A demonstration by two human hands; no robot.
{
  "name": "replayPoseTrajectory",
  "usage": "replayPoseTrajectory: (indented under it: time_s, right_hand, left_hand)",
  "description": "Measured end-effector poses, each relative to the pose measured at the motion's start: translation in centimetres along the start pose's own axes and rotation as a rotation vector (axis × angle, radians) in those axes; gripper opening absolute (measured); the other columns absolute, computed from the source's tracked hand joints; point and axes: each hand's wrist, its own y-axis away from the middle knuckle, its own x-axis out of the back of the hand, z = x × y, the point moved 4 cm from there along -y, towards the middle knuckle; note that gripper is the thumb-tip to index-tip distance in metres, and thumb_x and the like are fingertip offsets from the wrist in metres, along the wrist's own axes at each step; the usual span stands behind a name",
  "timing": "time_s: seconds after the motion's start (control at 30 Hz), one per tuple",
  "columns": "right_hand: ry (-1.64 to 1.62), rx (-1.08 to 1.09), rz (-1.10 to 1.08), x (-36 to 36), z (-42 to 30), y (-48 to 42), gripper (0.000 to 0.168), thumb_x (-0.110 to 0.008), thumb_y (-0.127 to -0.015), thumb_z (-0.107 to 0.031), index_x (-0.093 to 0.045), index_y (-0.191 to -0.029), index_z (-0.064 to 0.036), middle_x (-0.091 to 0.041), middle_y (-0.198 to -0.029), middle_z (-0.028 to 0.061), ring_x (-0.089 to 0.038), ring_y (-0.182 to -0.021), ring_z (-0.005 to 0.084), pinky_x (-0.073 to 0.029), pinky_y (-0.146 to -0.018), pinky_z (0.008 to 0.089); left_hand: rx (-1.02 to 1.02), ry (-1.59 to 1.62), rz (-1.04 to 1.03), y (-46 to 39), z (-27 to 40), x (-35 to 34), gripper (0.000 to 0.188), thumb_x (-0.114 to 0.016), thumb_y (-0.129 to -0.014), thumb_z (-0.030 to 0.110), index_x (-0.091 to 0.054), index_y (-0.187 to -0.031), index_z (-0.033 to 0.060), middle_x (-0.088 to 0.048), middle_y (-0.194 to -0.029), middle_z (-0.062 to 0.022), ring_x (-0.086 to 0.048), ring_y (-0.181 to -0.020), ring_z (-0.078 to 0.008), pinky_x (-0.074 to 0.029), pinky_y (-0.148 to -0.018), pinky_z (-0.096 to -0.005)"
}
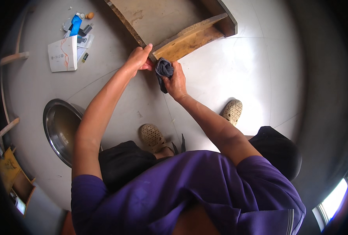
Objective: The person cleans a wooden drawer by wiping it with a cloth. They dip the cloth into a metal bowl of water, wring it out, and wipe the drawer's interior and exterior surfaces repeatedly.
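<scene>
A worn wooden drawer (188,41) is ahead of me, its near corner just in front of my hands. My left hand (138,60) grips that corner, thumb on top of the side board and fingers curled below. In my right hand (176,82) is a bunched dark grey cloth (164,68), pressed against or very close to the same corner; the exact contact is hidden by the cloth. The drawer's near board shows bare yellowish wood with dark stains, while its side edge is chipped and darkened.
A metal basin (48,126) holding cloudy water stands by my left arm. On the tiled floor lie a white box (63,55), a blue packet (75,25) and small items. Wooden furniture bars (14,58) line the left. My feet wear perforated clogs (152,135).
</scene>
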Motion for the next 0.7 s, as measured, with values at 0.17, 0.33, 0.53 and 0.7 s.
replayPoseTrajectory:
  time_s: [0.17, 0.33, 0.53, 0.7]
  right_hand:
    - [0.071, -0.157, 0.005, 0.3, 5.0, 1.8, 0.037, -0.068, -0.072, -0.005, -0.049, -0.104, -0.008, -0.056, -0.099, 0.0203, -0.055, -0.095, 0.0407, -0.045, -0.082, 0.0457]
    - [-0.093, -0.049, 0.089, 1.7, 1.6, 1.2, 0.034, -0.066, -0.071, 0.0, -0.05, -0.102, -0.004, -0.054, -0.1, 0.0184, -0.054, -0.093, 0.0395, -0.045, -0.082, 0.0434]
    - [0.061, -0.105, -0.02, 1.7, 2.2, 0.8, 0.039, -0.066, -0.071, -0.001, -0.052, -0.106, -0.011, -0.053, -0.099, 0.0183, -0.056, -0.092, 0.0408, -0.047, -0.079, 0.045]
    - [0.016, -0.136, 0.061, 4.0, 5.4, 0.9, 0.038, -0.066, -0.07, -0.001, -0.053, -0.106, -0.007, -0.055, -0.099, 0.0195, -0.056, -0.094, 0.04, -0.046, -0.081, 0.0445]
  left_hand:
    - [0.024, 0.098, -0.038, -0.2, 0.2, -0.2, 0.058, -0.045, -0.091, 0.055, -0.056, -0.1, -0.0012, -0.064, -0.077, -0.0117, -0.064, -0.059, -0.019, -0.05, -0.054, -0.0258]
    - [0.067, 0.095, -0.032, 1.0, -0.3, -0.3, 0.062, -0.047, -0.089, 0.057, -0.058, -0.097, -0.0044, -0.065, -0.079, -0.0142, -0.067, -0.068, -0.0219, -0.052, -0.055, -0.0285]
    - [-0.399, -0.644, 0.392, 6.5, 5.2, 1.1, 0.078, -0.065, -0.081, 0.047, -0.039, -0.132, -0.0063, -0.065, -0.091, -0.0151, -0.06, -0.095, -0.0376, -0.047, -0.089, -0.0404]
    - [-0.932, -1.171, 0.382, 6.8, 7.1, -1.3, 0.058, -0.066, -0.081, 0.038, -0.05, -0.122, -0.0002, -0.066, -0.091, -0.0152, -0.051, -0.114, -0.0359, -0.042, -0.096, -0.0407]
